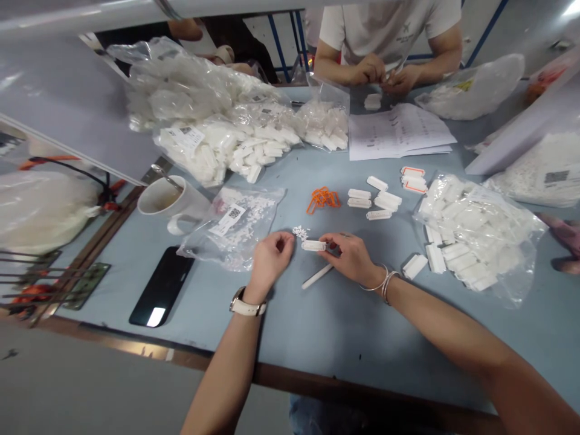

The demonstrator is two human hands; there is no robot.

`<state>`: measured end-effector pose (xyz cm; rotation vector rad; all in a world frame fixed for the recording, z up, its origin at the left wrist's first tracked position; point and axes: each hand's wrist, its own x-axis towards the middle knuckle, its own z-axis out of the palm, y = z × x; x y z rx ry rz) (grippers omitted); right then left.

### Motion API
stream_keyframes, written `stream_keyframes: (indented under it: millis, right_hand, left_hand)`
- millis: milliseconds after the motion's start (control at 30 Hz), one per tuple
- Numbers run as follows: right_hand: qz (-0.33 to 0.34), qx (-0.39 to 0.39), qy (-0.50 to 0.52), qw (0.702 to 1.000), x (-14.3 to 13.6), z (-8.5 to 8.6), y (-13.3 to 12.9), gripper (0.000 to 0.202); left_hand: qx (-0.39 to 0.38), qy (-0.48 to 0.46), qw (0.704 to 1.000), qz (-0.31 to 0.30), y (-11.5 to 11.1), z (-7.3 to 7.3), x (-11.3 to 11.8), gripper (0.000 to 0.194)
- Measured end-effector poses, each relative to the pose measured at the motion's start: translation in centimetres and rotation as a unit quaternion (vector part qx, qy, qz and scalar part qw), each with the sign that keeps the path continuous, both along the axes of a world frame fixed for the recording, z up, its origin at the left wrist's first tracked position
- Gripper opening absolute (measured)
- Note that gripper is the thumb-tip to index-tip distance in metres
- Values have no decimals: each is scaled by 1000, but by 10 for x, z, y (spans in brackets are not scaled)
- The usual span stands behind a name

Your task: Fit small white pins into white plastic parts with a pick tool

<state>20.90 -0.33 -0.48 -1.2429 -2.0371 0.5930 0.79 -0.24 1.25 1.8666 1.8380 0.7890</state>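
Observation:
My right hand [351, 257] grips the right end of a small white plastic housing [312, 245] between thumb and fingers, just above the table. Left of it, my left hand [273, 257] has its fingertips pinched together; anything between them is too small to make out. A little pile of tiny white parts [299, 232] lies between the two hands. Below my right hand rests a slim white stick [317, 276], its upper end close to the fingers. Beyond the hands are a heap of orange frames [322, 199] and several loose white housings [378, 201].
Left are a clear bag of tiny parts [254, 226], a mug [165, 202] with a spoon, and a black phone [162, 287]. Bags of white parts [217, 139] stand behind; another bag [480, 223] spills housings at right. Across the table, a person [389, 42] handles something beside papers [399, 133].

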Motion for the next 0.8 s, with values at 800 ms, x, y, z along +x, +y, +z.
stream_keyframes:
  millis: [800]
  right_hand:
    - [16,19,14,1000,-1,-3,1,16]
  left_hand:
    - [41,-126,981,-140,-11,-3,33,11]
